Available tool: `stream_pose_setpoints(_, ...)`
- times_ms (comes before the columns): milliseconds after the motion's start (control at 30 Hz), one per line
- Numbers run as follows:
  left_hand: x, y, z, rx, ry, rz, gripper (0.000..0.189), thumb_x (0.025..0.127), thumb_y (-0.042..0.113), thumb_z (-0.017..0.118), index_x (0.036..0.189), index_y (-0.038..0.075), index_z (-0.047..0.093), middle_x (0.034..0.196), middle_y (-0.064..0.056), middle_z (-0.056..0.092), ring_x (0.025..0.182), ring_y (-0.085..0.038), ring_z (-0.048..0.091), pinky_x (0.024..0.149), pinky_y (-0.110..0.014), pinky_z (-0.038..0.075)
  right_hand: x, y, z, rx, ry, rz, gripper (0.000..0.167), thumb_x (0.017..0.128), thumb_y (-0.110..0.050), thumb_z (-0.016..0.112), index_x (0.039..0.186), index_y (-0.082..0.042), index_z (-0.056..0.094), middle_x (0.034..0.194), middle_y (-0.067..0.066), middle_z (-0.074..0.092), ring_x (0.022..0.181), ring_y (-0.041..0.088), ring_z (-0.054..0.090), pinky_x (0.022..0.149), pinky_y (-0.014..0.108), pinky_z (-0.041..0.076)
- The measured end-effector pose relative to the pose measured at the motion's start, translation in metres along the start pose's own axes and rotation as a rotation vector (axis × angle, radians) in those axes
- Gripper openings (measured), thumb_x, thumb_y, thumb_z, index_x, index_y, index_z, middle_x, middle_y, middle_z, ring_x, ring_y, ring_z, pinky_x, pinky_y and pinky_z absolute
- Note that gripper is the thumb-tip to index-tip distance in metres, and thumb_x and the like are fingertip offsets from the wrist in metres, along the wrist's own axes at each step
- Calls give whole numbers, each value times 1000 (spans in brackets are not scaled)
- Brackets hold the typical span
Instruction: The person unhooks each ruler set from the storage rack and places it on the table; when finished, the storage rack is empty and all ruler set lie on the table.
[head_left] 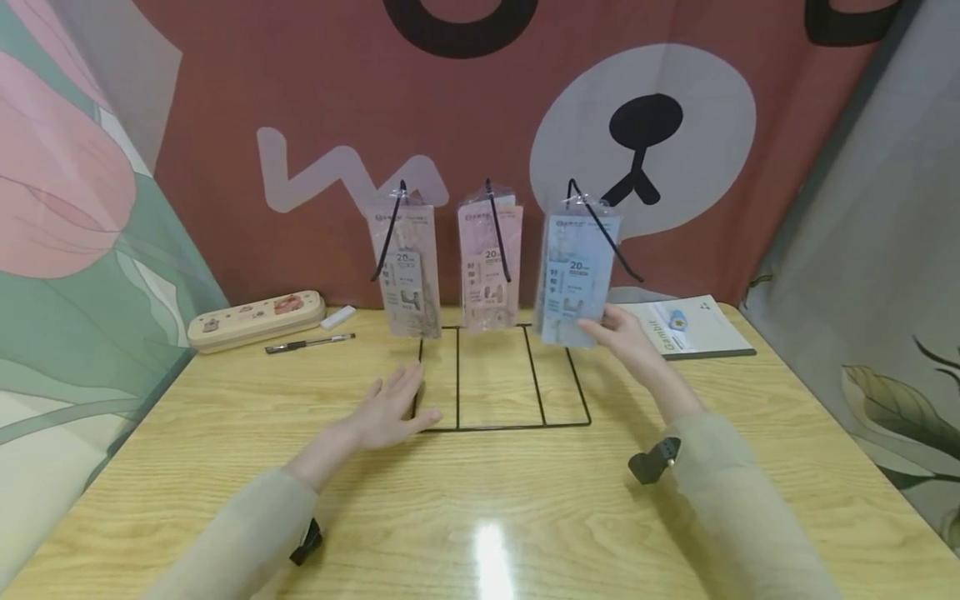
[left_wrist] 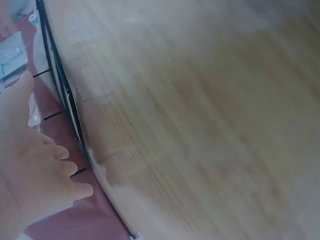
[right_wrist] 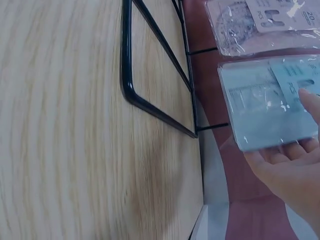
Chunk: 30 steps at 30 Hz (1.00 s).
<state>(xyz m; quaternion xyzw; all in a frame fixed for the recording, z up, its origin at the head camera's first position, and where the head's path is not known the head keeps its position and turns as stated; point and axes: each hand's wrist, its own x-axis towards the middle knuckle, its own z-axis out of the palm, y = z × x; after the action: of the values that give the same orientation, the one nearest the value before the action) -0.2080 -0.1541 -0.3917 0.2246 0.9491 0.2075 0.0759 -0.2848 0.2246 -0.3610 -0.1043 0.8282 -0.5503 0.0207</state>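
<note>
A black wire display rack stands on the table, with packets in clear plastic sleeves hanging from its hooks: beige packets on the left, pink packets in the middle, blue packets on the right. My right hand pinches the lower right edge of the blue packets, thumb in front and fingers behind, as the right wrist view also shows. Over the left front side of the rack's base hovers my left hand, fingers extended, holding nothing. In the left wrist view that hand appears beside the rack.
At the back left are a cream pencil case, a white eraser and a black pen. A notebook lies at the back right, partly behind my right hand. Behind the table hangs a red printed cloth.
</note>
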Motion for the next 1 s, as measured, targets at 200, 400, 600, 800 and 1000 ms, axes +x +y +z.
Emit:
stream_pose_setpoints(200,4,1,5,27,-51,3,83,95,50,45,149,-3,12,157,-21,12,143,-42,13,114,-63,9,-3,-6,6,11,-3,3,50,95,-32,55,134,-1,49,132,22,54,116,30,57,99,43,47)
stream_pose_setpoints(400,3,-3,5,54,-83,-18,82,96,50,44,150,-3,10,157,-20,10,143,-41,13,115,-62,10,-18,-14,8,-21,-15,12,49,94,-31,57,133,-1,50,131,21,56,114,30,59,96,41,50)
stream_pose_setpoints(600,2,-7,5,80,-99,-10,77,98,45,43,149,-3,12,157,-21,10,144,-41,13,115,-62,11,-43,-24,7,-62,-16,3,47,92,-30,60,129,-1,54,125,21,60,108,32,63,90,40,53)
stream_pose_setpoints(800,2,-8,4,100,-106,-8,79,97,46,44,148,-6,13,156,-24,11,144,-40,12,115,-60,14,-73,-30,6,-48,-55,24,46,92,-27,61,128,1,55,124,21,60,107,30,64,88,38,55)
stream_pose_setpoints(1000,1,-6,4,115,-105,1,79,97,47,44,148,-6,15,156,-24,11,144,-40,13,115,-58,16,-110,-39,4,-80,-56,51,46,91,-26,62,125,4,56,121,21,62,104,28,66,89,40,54)
